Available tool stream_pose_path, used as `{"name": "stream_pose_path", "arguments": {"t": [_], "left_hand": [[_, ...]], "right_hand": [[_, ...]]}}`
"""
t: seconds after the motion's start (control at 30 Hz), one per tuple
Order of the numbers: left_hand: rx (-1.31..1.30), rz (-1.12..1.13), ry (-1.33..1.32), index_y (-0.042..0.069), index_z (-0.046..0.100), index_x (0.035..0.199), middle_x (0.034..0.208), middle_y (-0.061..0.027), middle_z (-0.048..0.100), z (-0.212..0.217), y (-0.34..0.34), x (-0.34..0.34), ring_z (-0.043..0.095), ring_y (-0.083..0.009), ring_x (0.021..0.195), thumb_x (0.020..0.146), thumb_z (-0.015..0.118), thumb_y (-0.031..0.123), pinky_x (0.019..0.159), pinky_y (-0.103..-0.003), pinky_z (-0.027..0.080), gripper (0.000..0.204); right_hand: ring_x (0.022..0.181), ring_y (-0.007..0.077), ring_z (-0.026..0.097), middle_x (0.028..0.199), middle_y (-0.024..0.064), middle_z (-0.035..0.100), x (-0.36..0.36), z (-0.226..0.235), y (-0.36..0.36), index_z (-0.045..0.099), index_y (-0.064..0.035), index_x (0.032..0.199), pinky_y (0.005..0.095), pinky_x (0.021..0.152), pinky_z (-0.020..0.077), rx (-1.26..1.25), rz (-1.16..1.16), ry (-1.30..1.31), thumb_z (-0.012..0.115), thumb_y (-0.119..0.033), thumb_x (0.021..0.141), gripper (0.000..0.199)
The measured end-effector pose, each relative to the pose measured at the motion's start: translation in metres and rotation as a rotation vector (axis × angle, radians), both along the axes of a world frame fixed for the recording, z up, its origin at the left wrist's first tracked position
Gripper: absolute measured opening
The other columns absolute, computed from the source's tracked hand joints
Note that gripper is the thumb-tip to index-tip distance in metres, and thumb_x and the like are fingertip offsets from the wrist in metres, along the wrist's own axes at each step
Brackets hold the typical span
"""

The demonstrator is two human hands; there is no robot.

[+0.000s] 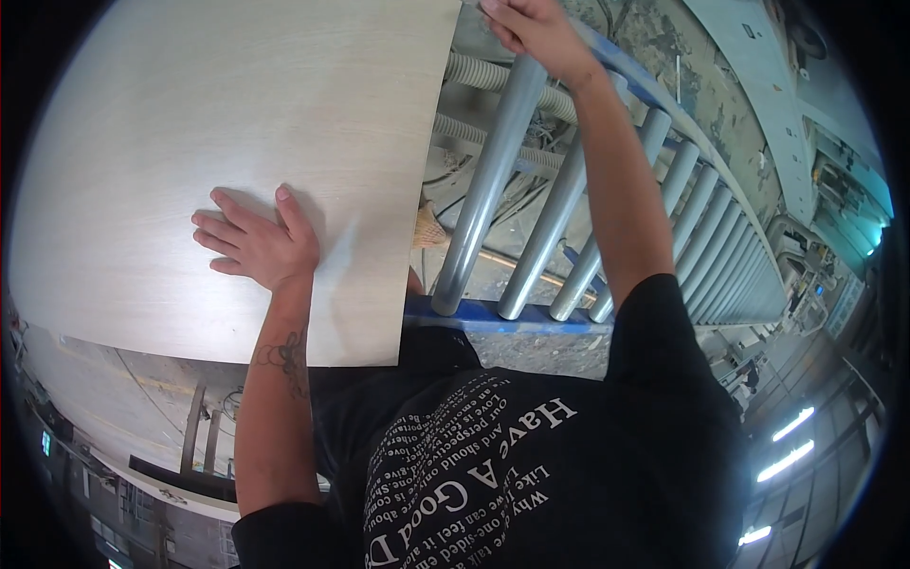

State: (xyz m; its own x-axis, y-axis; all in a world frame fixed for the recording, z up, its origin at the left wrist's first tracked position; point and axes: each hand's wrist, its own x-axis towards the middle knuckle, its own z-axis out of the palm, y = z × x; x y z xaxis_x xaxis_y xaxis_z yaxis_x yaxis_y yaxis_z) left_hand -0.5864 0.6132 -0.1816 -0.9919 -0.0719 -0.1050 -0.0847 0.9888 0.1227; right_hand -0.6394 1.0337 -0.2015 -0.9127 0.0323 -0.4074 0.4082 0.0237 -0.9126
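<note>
A large pale wood-grain board (142, 133) fills the left half of the head view. My left hand (258, 239) lies on it with fingers spread and palm down, holding nothing. My right arm reaches far forward over the rollers. At the top edge of the picture, my right hand (536, 33) has its fingers curled closed, just right of the board's right edge. What those fingers hold is cut off by the frame, so I cannot make it out.
Right of the board runs a conveyor of grey metal rollers (488, 190) in a blue frame (483, 311). Ribbed hoses (474, 71) and cables lie beneath the rollers. A long pale machine (758, 85) stands beyond, at the far right. Lit ceiling lamps (787, 461) show lower right.
</note>
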Motion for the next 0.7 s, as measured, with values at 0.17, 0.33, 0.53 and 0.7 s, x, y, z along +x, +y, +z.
{"name": "stream_pose_path", "arguments": {"t": [0.17,0.33,0.53,0.7], "left_hand": [[-0.019,0.002,-0.004,0.002,0.016,0.162,0.165,-0.0373,0.004,0.000,-0.003,-0.001,0.000,-0.0557,0.153,0.096,0.047,0.067,0.114,-0.076,0.007,0.098],[-0.009,-0.023,-0.006,-0.001,0.014,0.161,0.164,-0.0400,0.003,-0.002,-0.001,0.000,-0.002,-0.0573,0.153,0.095,0.047,0.067,0.113,-0.078,0.005,0.101],[0.058,-0.673,0.081,0.002,0.027,0.160,0.167,-0.0311,0.016,0.006,-0.016,0.027,0.010,-0.0477,0.156,0.095,0.053,0.055,0.120,-0.070,0.010,0.088],[0.174,-1.196,-0.208,0.008,0.050,0.148,0.165,-0.0194,0.031,0.021,-0.061,0.196,0.022,-0.0357,0.157,0.094,0.058,0.035,0.123,-0.062,0.018,0.062]], "right_hand": [[0.055,0.0040,0.041,0.063,-0.0055,0.049,0.086,0.012,-0.075,0.064,-0.0071,0.100,0.0219,0.051,0.0322,-0.191,-0.175,-0.028,0.059,-0.024,0.106,0.019],[0.054,0.0042,0.040,0.064,-0.0047,0.048,0.172,0.036,-0.180,0.061,-0.0072,0.096,0.0215,0.049,0.0301,-0.447,-0.421,-0.182,0.057,-0.024,0.108,0.021],[0.054,0.0038,0.041,0.065,-0.0047,0.049,0.267,0.058,-0.259,0.061,-0.0083,0.094,0.0210,0.049,0.0314,-0.368,-0.370,-0.324,0.059,-0.025,0.107,0.022],[0.057,0.0057,0.049,0.071,-0.0019,0.057,0.309,0.064,-0.268,0.062,-0.0065,0.098,0.0224,0.051,0.0375,-0.266,-0.525,-0.337,0.059,-0.023,0.105,0.018]]}}
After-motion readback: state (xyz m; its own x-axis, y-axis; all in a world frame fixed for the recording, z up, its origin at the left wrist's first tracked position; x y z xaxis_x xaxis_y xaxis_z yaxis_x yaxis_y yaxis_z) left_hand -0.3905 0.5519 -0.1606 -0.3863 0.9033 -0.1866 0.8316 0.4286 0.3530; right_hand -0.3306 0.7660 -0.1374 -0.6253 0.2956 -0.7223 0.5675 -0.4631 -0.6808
